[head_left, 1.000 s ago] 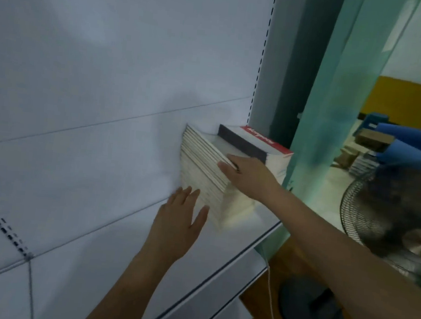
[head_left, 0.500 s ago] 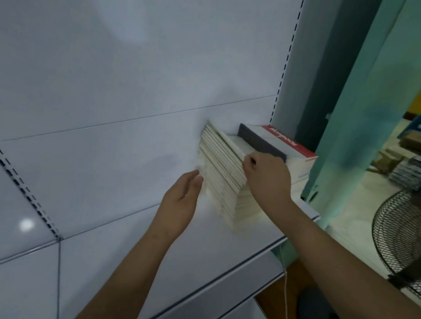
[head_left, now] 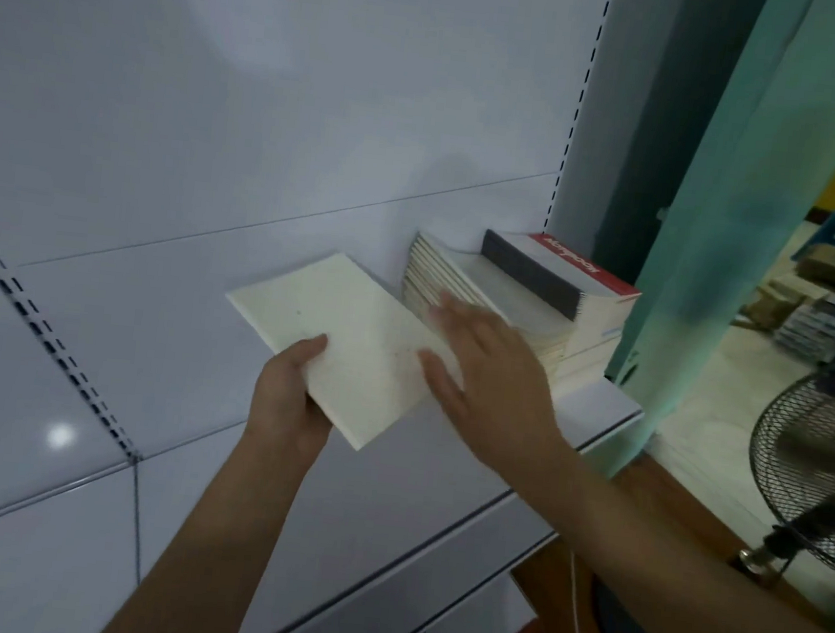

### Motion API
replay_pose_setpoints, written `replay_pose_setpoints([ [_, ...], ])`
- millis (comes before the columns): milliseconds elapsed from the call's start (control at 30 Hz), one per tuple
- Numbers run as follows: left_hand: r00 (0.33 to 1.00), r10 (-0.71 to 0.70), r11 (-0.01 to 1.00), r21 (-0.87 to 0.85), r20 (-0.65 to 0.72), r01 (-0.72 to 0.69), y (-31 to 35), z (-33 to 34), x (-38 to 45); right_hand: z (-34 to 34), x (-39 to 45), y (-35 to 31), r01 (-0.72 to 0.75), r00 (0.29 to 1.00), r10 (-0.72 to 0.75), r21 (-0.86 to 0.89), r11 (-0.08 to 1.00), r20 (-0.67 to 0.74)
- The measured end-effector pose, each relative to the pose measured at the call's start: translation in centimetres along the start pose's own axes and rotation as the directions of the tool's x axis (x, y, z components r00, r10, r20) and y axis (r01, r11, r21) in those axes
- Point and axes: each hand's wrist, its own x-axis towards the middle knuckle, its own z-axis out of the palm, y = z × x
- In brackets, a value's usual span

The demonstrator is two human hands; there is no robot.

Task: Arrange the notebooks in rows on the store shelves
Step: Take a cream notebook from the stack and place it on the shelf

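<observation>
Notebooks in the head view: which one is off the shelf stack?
The cream notebook, gripped at its near corner by the left hand with the right hand on its edge. The others sit stacked on the shelf.

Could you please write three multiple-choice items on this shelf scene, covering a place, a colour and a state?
1. Where does the leaning row of cream notebooks stand?
A. at the right end of the white metal shelf
B. on the floor
C. on the fan

2. What colour is the top cover of the thick book with the grey spine?
A. green
B. red
C. black

3. What is the left hand doing?
A. hanging idle
B. pressing the wall
C. gripping a cream notebook

Answers: 1 A, the row stands beside the right upright; 2 B, the cover is red with white lettering; 3 C, the thumb lies on its cover while the right hand lies flat on it.
</observation>
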Motion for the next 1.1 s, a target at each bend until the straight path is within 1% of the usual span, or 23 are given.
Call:
replay_pose_setpoints([
  [33, 1.000, 0.013, 1.000, 0.021, -0.005, -0.013, 0.2, -0.3, -0.1, 0.2, 1.3, 1.4, -0.103, 0.995, 0.104, -0.029, 0.994, 0.010],
  [67, 1.000, 0.022, 0.999, 0.039, -0.009, -0.021, 0.4, -0.3, -0.2, 0.6, 2.5, 2.8, -0.220, 0.973, 0.223, -0.056, 0.974, 0.057],
  [133, 1.000, 0.021, 0.998, 0.065, -0.018, -0.020, 0.5, -0.3, -0.6, 1.6, 4.0, 5.8, -0.419, 0.879, 0.425, -0.073, 0.905, 0.217],
  [200, 1.000, 0.012, 0.997, 0.073, -0.024, -0.010, 0.5, -0.3, -1.1, 2.6, 4.2, 7.4, -0.566, 0.765, 0.530, -0.009, 0.824, 0.366],
  [233, 1.000, 0.009, 0.997, 0.073, -0.024, -0.007, 0.4, -0.3, -1.4, 2.8, 3.9, 7.6, -0.601, 0.739, 0.543, 0.024, 0.799, 0.400],
  [267, 1.000, 0.006, 0.997, 0.073, -0.024, -0.005, 0.3, -0.4, -1.5, 3.1, 3.5, 7.7, -0.592, 0.750, 0.536, 0.030, 0.806, 0.388],
  [333, 1.000, -0.002, 0.998, 0.058, -0.022, 0.003, 0.2, -0.6, -1.7, 3.3, 2.9, 7.4, -0.497, 0.830, 0.476, -0.001, 0.868, 0.291],
  [367, 1.000, -0.006, 0.999, 0.050, -0.024, 0.007, 0.2, -0.6, -1.7, 2.9, 2.8, 7.3, -0.465, 0.857, 0.450, -0.002, 0.885, 0.251],
  [467, 1.000, -0.011, 0.999, 0.038, -0.023, 0.012, 0.1, -0.4, -1.8, 1.5, 3.2, 6.7, -0.458, 0.882, 0.438, 0.097, 0.884, 0.174],
  [533, 1.000, -0.001, 0.999, 0.035, 0.027, 0.000, 0.0, 0.0, -1.8, 0.0, 3.4, 5.1, -0.456, 0.888, 0.458, 0.198, 0.867, 0.039],
  [567, 0.998, 0.008, 1.000, 0.028, 0.064, -0.010, 0.1, 0.3, -1.8, -0.7, 3.3, 3.7, -0.427, 0.896, 0.443, 0.217, 0.878, -0.029],
  [600, 0.995, 0.018, 1.000, 0.022, 0.103, -0.020, 0.1, 0.6, -1.8, -0.9, 2.9, 2.3, -0.372, 0.916, 0.394, 0.210, 0.904, -0.076],
  [633, 0.990, 0.026, 0.999, 0.015, 0.141, -0.028, 0.1, 0.9, -1.8, -0.9, 2.3, 0.7, -0.288, 0.946, 0.309, 0.180, 0.940, -0.101],
  [700, 0.981, 0.020, 1.000, -0.013, 0.192, -0.018, 0.3, 1.5, -1.7, 0.3, 0.4, -2.2, -0.048, 0.996, 0.056, 0.108, 0.993, -0.073],
  [733, 0.979, 0.004, 0.999, -0.035, 0.202, 0.003, 0.5, 1.6, -1.7, 1.1, -0.7, -3.3, 0.073, 0.997, -0.072, 0.105, 0.992, -0.013],
  [767, 0.978, -0.025, 0.998, -0.043, 0.205, 0.035, 0.6, 1.6, -1.7, 1.8, -1.6, -4.1, 0.155, 0.983, -0.167, 0.148, 0.977, 0.073],
  [833, 0.980, -0.087, 0.996, -0.011, 0.176, 0.090, 0.5, 1.0, -1.5, 2.4, -2.6, -4.4, 0.228, 0.934, -0.291, 0.278, 0.933, 0.208],
  [900, 0.986, -0.100, 0.995, 0.028, 0.136, 0.097, 0.3, 0.0, -1.4, 2.3, -2.1, -3.3, 0.284, 0.909, -0.356, 0.304, 0.910, 0.218],
  [933, 0.987, -0.090, 0.996, 0.038, 0.132, 0.086, 0.3, -0.4, -1.4, 2.3, -1.5, -2.6, 0.284, 0.919, -0.341, 0.268, 0.921, 0.197],
  [967, 0.988, -0.077, 0.996, 0.043, 0.132, 0.072, 0.4, -0.6, -1.5, 2.3, -0.6, -1.9, 0.240, 0.946, -0.278, 0.216, 0.946, 0.169],
  [1033, 0.987, -0.050, 0.997, 0.059, 0.151, 0.041, 0.8, -1.0, -1.6, 2.5, 1.5, -0.9, 0.029, 0.990, -0.047, 0.138, 0.990, 0.131],
  [1067, 0.988, -0.030, 0.997, 0.075, 0.155, 0.018, 1.0, -1.3, -1.6, 2.4, 2.5, -0.8, -0.108, 0.982, 0.079, 0.164, 0.981, 0.171],
  [1100, 0.989, -0.012, 0.995, 0.096, 0.145, -0.002, 1.1, -1.6, -1.8, 2.3, 3.6, -0.7, -0.255, 0.944, 0.183, 0.258, 0.932, 0.274],
])
